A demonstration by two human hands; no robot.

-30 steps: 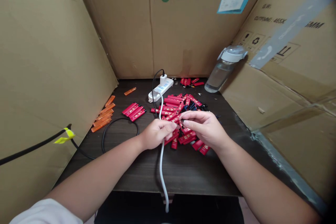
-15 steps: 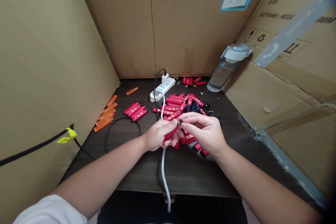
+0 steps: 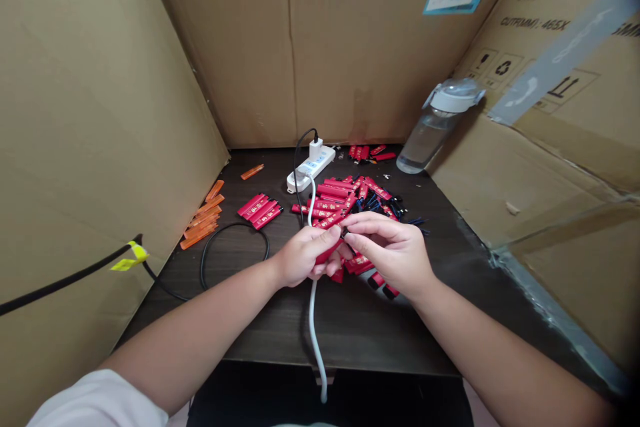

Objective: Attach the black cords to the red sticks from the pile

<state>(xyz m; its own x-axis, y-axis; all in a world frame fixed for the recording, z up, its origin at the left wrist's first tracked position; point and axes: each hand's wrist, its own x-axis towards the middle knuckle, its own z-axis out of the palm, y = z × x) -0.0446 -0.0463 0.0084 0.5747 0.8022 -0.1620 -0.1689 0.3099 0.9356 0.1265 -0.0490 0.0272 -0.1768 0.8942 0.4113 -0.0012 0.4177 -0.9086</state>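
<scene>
My left hand [image 3: 303, 255] is closed around a small red stick-shaped piece [image 3: 329, 252] over the middle of the dark table [image 3: 350, 327]. My right hand [image 3: 390, 250] meets it from the right, thumb and forefinger pinched at the piece's end. What sits between those fingertips is too small to name. Both hands hover just in front of a heap of the same red pieces [image 3: 350, 200] mixed with small dark parts. A white cable [image 3: 314, 320] runs under my left hand toward the table's front edge.
A white power strip [image 3: 309, 167] with plugs lies behind the heap. A neat row of red pieces [image 3: 260, 210] and a stack of orange strips [image 3: 203, 220] lie at the left. A black cable [image 3: 225, 240] loops there. A clear water bottle [image 3: 433, 127] leans at back right. Cardboard walls [image 3: 90, 113] enclose the table.
Both hands have drawn slightly toward me from the heap, and the red piece sits deeper in my left hand. The view has tilted down a little.
</scene>
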